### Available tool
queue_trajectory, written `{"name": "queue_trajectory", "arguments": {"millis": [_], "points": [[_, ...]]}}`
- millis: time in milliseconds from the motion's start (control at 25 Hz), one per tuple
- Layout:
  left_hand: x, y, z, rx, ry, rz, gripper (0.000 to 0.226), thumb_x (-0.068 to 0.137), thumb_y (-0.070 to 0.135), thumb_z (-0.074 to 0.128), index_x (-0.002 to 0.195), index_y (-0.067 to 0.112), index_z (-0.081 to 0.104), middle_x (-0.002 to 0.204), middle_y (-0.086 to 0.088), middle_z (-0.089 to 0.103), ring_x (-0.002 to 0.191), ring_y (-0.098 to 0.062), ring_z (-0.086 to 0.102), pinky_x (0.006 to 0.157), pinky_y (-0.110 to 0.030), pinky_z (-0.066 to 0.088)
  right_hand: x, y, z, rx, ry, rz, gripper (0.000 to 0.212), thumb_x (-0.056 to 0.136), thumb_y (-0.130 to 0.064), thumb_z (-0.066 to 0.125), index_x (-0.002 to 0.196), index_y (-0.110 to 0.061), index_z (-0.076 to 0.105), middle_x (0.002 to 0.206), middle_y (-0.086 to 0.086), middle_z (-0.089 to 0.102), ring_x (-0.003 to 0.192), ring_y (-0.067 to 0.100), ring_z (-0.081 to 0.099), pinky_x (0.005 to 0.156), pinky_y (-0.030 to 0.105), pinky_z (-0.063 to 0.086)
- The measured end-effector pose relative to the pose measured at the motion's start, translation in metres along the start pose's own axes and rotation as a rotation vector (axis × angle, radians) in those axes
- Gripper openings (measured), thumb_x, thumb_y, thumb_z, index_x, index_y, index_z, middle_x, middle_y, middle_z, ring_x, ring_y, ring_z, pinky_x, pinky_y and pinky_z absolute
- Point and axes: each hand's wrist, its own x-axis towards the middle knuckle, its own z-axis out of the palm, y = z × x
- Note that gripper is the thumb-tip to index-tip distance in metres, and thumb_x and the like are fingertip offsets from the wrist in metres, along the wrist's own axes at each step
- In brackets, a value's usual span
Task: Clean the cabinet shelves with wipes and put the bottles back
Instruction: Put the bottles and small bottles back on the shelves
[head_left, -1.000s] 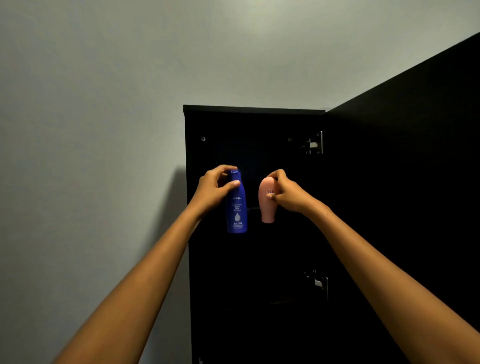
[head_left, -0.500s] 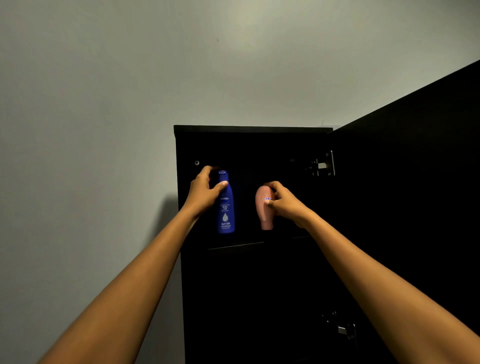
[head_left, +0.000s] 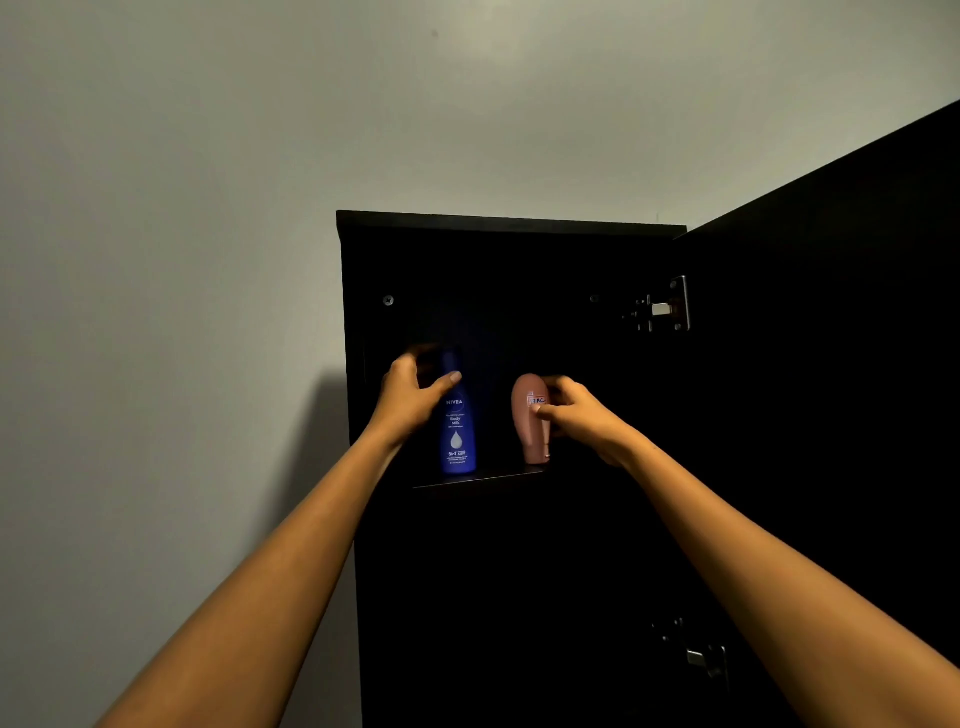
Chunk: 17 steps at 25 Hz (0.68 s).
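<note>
Home: toiletry bottles (head_left: 458, 431), dark cabinet (head_left: 519, 270)

Counting 2 bottles: 1 blue bottle (head_left: 457, 431), 1 pink bottle (head_left: 530, 421). 2 hands showing: left hand (head_left: 410, 397), right hand (head_left: 582, 415). 1 black cabinet (head_left: 519, 597) with 1 open door (head_left: 831, 364), 1 visible shelf (head_left: 478, 477), 2 hinges: upper hinge (head_left: 662, 309), lower hinge (head_left: 698, 656).

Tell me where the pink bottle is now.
In the head view, the pink bottle stands on the cabinet shelf, right of the blue bottle, held by the right hand.
</note>
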Motion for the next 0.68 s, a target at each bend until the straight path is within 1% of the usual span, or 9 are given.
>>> {"name": "queue_trajectory", "arguments": {"millis": [120,160,240,280,360,400,520,600,680], "points": [[-0.011,-0.007,0.007,-0.05,0.01,-0.048,0.053,0.082,0.011,0.067,0.128,0.0,0.045,0.125,-0.015,0.055,0.113,-0.025,0.055,0.086,-0.028,0.046,-0.006,0.003,0.002,0.046,-0.017,0.042,0.059,0.089,-0.01,0.058,0.141,-0.008,0.029,0.134,0.013,0.047,0.099,0.013,0.05,0.065,0.021,0.049],[-0.015,-0.01,0.009,-0.068,0.02,-0.06,0.052,0.081,0.011,0.068,0.127,-0.001,0.046,0.124,-0.016,0.056,0.112,-0.025,0.056,0.085,-0.026,0.047,-0.007,0.006,0.003,0.05,-0.023,0.054,0.063,0.087,-0.009,0.06,0.141,-0.008,0.028,0.134,0.013,0.047,0.097,0.012,0.05,0.061,0.019,0.048],[-0.023,-0.015,0.011,-0.096,0.028,-0.089,0.052,0.079,0.01,0.07,0.125,-0.002,0.048,0.12,-0.014,0.058,0.105,-0.02,0.058,0.078,-0.018,0.05,-0.009,0.011,0.003,0.055,-0.043,0.068,0.072,0.083,-0.009,0.065,0.143,-0.008,0.026,0.136,0.013,0.045,0.099,0.013,0.05,0.06,0.019,0.048],[-0.026,-0.018,0.012,-0.11,0.02,-0.108,0.053,0.077,0.009,0.072,0.124,-0.001,0.049,0.119,-0.013,0.059,0.102,-0.019,0.059,0.076,-0.018,0.052,-0.01,0.013,0.002,0.052,-0.051,0.064,0.076,0.081,-0.01,0.069,0.143,-0.008,0.026,0.137,0.012,0.044,0.102,0.014,0.051,0.064,0.02,0.05],[-0.03,-0.024,0.012,-0.128,-0.003,-0.149,0.057,0.073,0.01,0.076,0.122,0.0,0.05,0.12,-0.014,0.06,0.105,-0.022,0.06,0.083,-0.028,0.054,-0.009,0.016,0.002,0.038,-0.071,0.062,0.079,0.076,-0.011,0.073,0.141,-0.008,0.029,0.138,0.014,0.045,0.108,0.017,0.052,0.078,0.024,0.052],[-0.031,-0.026,0.011,-0.127,-0.01,-0.164,0.059,0.071,0.012,0.078,0.122,0.001,0.05,0.12,-0.014,0.06,0.106,-0.024,0.06,0.086,-0.034,0.053,-0.009,0.015,0.001,0.033,-0.08,0.063,0.077,0.077,-0.01,0.073,0.14,-0.007,0.03,0.137,0.015,0.047,0.106,0.017,0.053,0.079,0.025,0.052],[-0.032,-0.028,0.008,-0.094,-0.026,-0.18,0.066,0.067,0.017,0.081,0.124,0.002,0.051,0.12,-0.013,0.061,0.106,-0.024,0.061,0.091,-0.039,0.052,-0.011,0.011,-0.002,-0.001,-0.085,0.085,0.072,0.081,-0.007,0.068,0.141,-0.004,0.028,0.134,0.017,0.047,0.092,0.012,0.051,0.062,0.02,0.048],[-0.032,-0.027,0.008,-0.071,-0.054,-0.193,0.069,0.067,0.018,0.081,0.126,0.003,0.049,0.119,-0.01,0.06,0.107,-0.023,0.059,0.092,-0.038,0.051,-0.011,0.013,-0.004,-0.008,-0.071,0.098,0.07,0.082,-0.008,0.067,0.141,-0.003,0.028,0.132,0.018,0.048,0.079,0.008,0.051,0.059,0.019,0.047],[-0.032,-0.027,0.008,-0.069,-0.09,-0.211,0.067,0.067,0.015,0.08,0.126,0.003,0.049,0.119,-0.011,0.06,0.106,-0.023,0.06,0.09,-0.037,0.052,-0.013,0.013,-0.004,-0.01,-0.072,0.108,0.068,0.083,-0.008,0.066,0.14,-0.002,0.03,0.128,0.018,0.051,0.072,0.006,0.052,0.061,0.02,0.049]]}}
